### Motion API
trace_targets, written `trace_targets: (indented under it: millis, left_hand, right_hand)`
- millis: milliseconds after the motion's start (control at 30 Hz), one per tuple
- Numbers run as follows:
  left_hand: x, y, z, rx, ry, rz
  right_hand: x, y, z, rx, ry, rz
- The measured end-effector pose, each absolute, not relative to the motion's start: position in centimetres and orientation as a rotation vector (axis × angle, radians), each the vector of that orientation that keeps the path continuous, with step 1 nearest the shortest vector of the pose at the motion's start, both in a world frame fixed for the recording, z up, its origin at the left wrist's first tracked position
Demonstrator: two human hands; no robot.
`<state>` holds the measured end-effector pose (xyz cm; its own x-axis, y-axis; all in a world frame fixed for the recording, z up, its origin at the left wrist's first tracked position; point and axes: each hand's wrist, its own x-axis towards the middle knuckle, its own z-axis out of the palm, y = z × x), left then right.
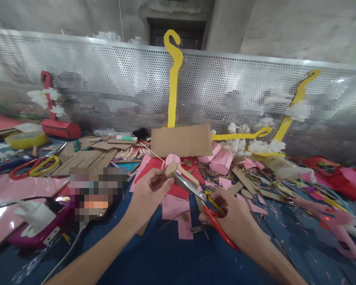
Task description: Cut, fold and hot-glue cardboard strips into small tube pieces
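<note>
My left hand (152, 187) pinches a small piece of cardboard (172, 168) with a rounded, angular outline. In my right hand (230, 211) are scissors (215, 223) with one red and one yellow handle. Their metal blades (188, 184) point up and left, reaching the cardboard near my left fingertips. A narrow cardboard strip (190, 173) runs right from the piece; I cannot tell whether it is still joined. Beneath lie red paper (178, 191) and pink paper scraps (175, 206). Behind stands a brown cardboard box (182, 141) with a tall yellow hook (173, 91) rising behind it.
A pink glue gun (329, 217) with a red light lies at the right. At the left are a purple power strip (32, 229) with a plug, another pair of scissors (37, 166) and cardboard sheets (77, 158). A perforated metal panel (115, 87) closes off the back.
</note>
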<state>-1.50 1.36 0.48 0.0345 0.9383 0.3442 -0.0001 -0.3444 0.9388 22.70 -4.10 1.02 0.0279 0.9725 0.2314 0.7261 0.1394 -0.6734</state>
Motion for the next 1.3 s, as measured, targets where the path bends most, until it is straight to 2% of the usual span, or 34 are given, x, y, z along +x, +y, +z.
trace_targets:
  millis: [767,1067,1300]
  left_hand:
    - [-1.7,1.4,0.3,1.486,1.024,1.427]
    - [-1.6,1.7,0.0,1.459,0.979,1.424]
    - [-1.5,1.6,0.3,1.477,0.98,1.412]
  right_hand:
    - [22.4,-4.2,0.8,-1.614,-1.689,0.677]
    - [22.7,-4.3,1.4,-1.659,-1.737,0.539]
    - [22.4,-4.4,1.5,-1.656,-1.675,0.607]
